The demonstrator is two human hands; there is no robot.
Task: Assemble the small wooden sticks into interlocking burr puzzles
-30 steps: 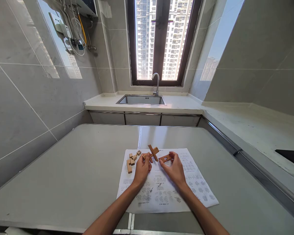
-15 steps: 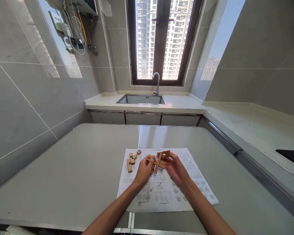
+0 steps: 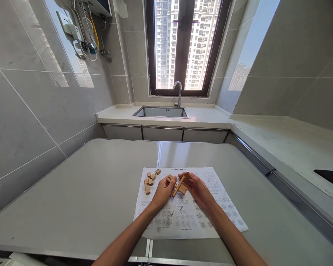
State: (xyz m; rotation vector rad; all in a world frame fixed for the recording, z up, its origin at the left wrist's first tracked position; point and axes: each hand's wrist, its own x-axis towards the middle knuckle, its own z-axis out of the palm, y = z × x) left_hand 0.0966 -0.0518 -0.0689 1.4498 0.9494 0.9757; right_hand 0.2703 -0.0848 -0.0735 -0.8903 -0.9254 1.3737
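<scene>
Two bare hands meet over a printed sheet (image 3: pixel 194 218) that lies flat on the near middle of the grey surface (image 3: pixel 80 192). The left hand (image 3: pixel 163 191) is curled narrow around a small wooden block (image 3: pixel 169 178), its fingers folded over most of it. The right hand (image 3: pixel 199 189) is closed on a second block (image 3: pixel 187 174) at its fingertips. Between the two hands a wooden stick (image 3: pixel 178 186) slants from near left to far right, and it touches a further piece (image 3: pixel 182 189) lying just under it; which hand bears the stick I cannot tell. So about four wooden parts sit at the hands, joined or touching in the middle of the sheet.

To the left of the left hand, on the sheet's far left corner, lie the loose pieces (image 3: pixel 149 180): roughly five small light wooden blocks in a short cluster, some touching each other, one a little apart toward the far right of the group. An exact count is hard at this size.

The sheet is one, covered with rows of small printed figures. The surface is made of two grey panels with a seam running near to far under the sheet. Beyond it a pale counter carries one steel sink (image 3: pixel 160 112) with one curved tap (image 3: pixel 178 92), below a dark-framed window (image 3: pixel 183 44) showing tower blocks. Grey tiled walls close both sides, and pipes and cables (image 3: pixel 86 37) hang at far left.
</scene>
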